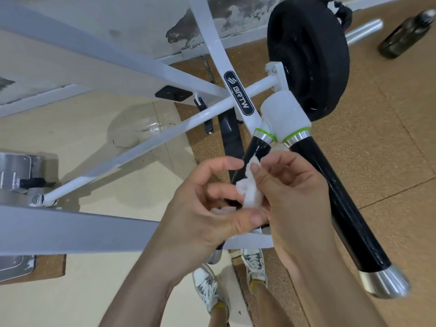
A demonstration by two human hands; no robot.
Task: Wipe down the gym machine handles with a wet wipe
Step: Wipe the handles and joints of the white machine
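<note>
Pinching the wet wipe near its top between thumb and forefinger, the right hand held it just in front of the short handle, while the left hand curled in and gripped its lower end under the thumb. The wipe looked light, limp and damp, bunched into a crumpled white strip; it would likely need spreading and wrapping round a grip, held by its edges. Both the short handle and the long handle beside it were glossy black cylinders, stiff and probably slick, each with 1 green ring and a brushed steel collar, fixed to the white frame. A black weight plate hung beyond.
</note>
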